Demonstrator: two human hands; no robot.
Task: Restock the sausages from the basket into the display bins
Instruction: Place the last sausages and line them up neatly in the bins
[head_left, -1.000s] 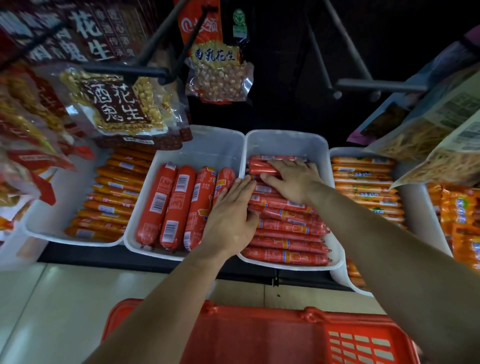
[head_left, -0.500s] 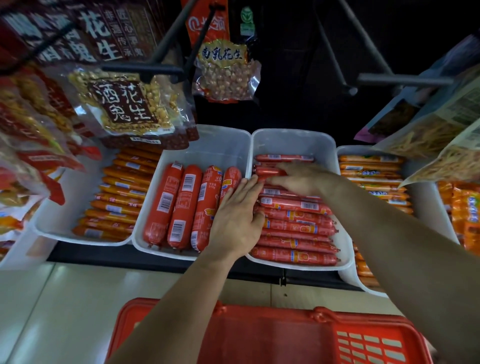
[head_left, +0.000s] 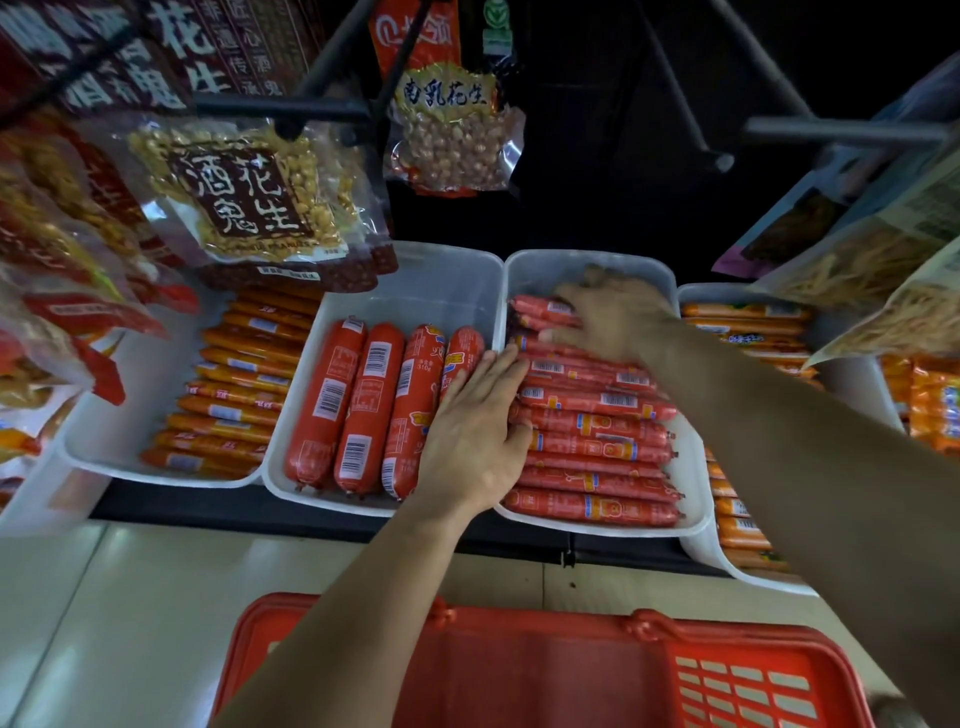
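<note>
My left hand (head_left: 475, 431) lies flat, fingers straight and together, across the left ends of the thin sausages (head_left: 597, 447) and the rim where their bin (head_left: 587, 260) meets the one beside it. It holds nothing; I take it to be squaring up the stack. My right hand (head_left: 615, 317) sits palm down over the back rows of the same bin. It is blurred, so I cannot tell whether its fingers pinch a sausage or only press on the top ones. The thin sausages lie crosswise in rows that fill the bin nearly to its back wall. The basket (head_left: 519, 670) is below, close to me, and I cannot see whether any sausages are left in it.

I judge these sausages to be light, with a glossy, slick casing and a little bend along their length. Being round, they will likely roll out of line when nudged. I would take several at once around the middle, thumb under and fingers over, not by the clipped ends, which give little to hold. The fat sausages (head_left: 363, 405) in the next bin look heavier and stiffer: one at a time, mid-body.
</note>
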